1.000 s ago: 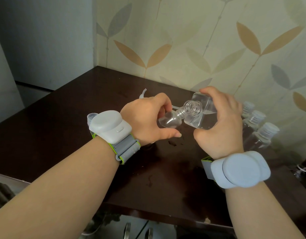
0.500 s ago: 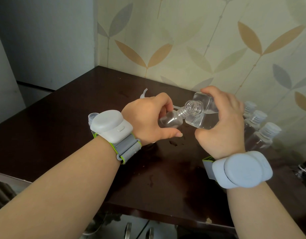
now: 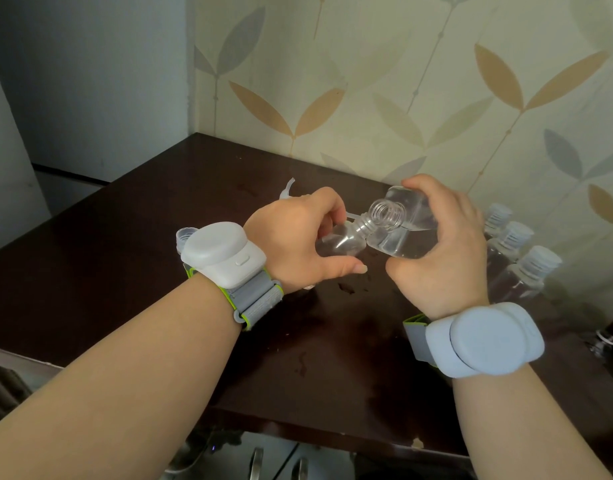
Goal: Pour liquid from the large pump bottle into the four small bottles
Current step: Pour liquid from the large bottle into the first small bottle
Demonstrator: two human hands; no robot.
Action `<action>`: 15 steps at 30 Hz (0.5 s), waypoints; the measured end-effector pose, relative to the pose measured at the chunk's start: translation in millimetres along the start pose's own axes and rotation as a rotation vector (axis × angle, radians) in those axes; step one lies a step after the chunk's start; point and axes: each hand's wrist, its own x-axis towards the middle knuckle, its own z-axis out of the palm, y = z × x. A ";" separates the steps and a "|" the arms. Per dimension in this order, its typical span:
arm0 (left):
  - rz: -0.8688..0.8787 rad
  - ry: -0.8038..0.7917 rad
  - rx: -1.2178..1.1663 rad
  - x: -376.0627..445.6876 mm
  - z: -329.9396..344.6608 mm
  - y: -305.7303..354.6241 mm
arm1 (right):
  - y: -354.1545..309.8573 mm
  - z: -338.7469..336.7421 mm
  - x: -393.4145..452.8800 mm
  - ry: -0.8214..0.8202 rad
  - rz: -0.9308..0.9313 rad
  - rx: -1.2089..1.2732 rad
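Observation:
My left hand grips a small clear bottle, uncapped and tilted, its neck pointing up to the right. My right hand holds the large clear bottle on its side, pump removed, with its threaded mouth resting at the small bottle's neck. Clear liquid lies in the lower part of the large bottle. Three small capped bottles stand in a row at the right, by the wall. The pump head lies on the table behind my left hand, mostly hidden.
The dark brown table has wet spots below the bottles. A small clear cap sits behind my left wristband. Patterned wall runs close behind. A dark object sits at the right edge.
Both hands and bottles stay almost still; the large bottle's mouth has shifted slightly against the small bottle's neck.

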 end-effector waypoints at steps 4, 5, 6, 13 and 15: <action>-0.014 0.008 0.013 -0.7 0.7 -0.6 | 4.0 -1.7 2.8 -0.079 0.099 0.047; -0.020 0.022 0.016 -1.0 0.6 -0.7 | 5.1 -2.6 3.5 -0.093 0.119 0.062; -0.025 0.038 0.022 -1.2 0.0 -0.5 | 5.7 -3.8 4.4 -0.105 0.134 0.082; -0.015 0.064 0.063 -2.1 -1.6 2.0 | 8.8 -13.5 13.8 -0.175 0.214 0.166; -0.018 0.065 0.076 -2.1 -2.2 1.9 | 8.3 -18.0 15.6 -0.180 0.227 0.199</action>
